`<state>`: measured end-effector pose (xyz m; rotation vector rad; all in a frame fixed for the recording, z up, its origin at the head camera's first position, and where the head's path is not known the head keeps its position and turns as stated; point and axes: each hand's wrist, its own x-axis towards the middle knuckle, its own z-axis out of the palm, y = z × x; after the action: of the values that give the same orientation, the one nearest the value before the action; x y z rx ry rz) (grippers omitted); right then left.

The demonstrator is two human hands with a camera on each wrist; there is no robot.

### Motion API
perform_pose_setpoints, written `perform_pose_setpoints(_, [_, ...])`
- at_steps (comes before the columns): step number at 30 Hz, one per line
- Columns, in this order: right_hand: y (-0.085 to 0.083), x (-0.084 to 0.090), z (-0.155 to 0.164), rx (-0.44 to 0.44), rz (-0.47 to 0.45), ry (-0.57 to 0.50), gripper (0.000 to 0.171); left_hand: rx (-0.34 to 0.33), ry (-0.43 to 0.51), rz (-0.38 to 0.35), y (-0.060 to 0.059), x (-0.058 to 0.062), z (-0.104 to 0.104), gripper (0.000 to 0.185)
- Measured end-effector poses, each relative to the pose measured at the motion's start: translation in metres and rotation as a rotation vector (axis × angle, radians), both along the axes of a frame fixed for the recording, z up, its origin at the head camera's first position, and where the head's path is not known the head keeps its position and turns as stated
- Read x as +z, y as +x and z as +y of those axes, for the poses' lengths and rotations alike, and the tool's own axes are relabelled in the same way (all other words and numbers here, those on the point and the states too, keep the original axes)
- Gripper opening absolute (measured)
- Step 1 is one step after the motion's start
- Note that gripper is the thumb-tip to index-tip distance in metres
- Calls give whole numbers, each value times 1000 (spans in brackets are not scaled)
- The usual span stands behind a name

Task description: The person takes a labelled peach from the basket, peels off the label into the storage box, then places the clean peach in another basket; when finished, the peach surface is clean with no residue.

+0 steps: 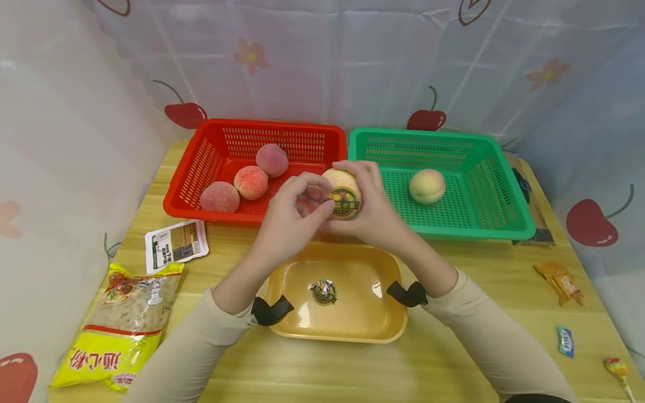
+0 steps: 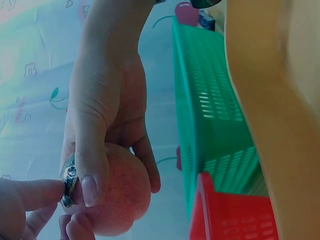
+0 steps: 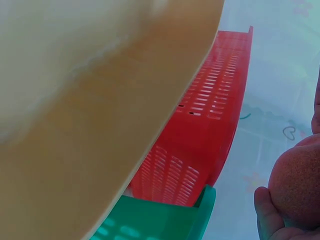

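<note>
My right hand [image 1: 370, 198] holds a pale yellow-pink peach [image 1: 331, 177] above the gap between the baskets and the tray. On the peach's side is a round dark fruit sticker [image 1: 345, 202] with a gold rim and coloured fruit print. My left hand [image 1: 292, 212] pinches the edge of this sticker between thumb and finger. The left wrist view shows the sticker [image 2: 70, 175] seen edge-on beside the right thumb. Another such sticker [image 1: 323, 292] lies in the tan tray [image 1: 353, 330] below my hands. In the right wrist view, the peach [image 3: 297, 185] shows at the right edge.
A red basket [image 1: 176, 196] with several peaches stands behind on the left. Beside it a green basket [image 1: 504, 207] holds one pale peach [image 1: 427, 186]. A pasta bag [image 1: 121, 324] and a white pouch [image 1: 176, 244] lie left; small packets [image 1: 561, 284] and a lollipop [image 1: 617, 369] lie right.
</note>
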<state>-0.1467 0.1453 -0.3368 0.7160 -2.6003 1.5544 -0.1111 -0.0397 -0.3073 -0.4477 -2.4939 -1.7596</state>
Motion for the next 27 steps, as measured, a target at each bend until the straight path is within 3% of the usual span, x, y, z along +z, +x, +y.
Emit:
perform_pose_setpoints(12, [1,1,1,4,0,19,87,27,-118,190,0,-4,4,15])
perform_pose_setpoints(23, [0,-2,1,-4,-18,55,88,6,-194,201,-5,-3,4,23])
perform_pose_setpoints(27, [-1,-4,1,1,-23,61,88,-11,-222,166,-5,-1,5,23])
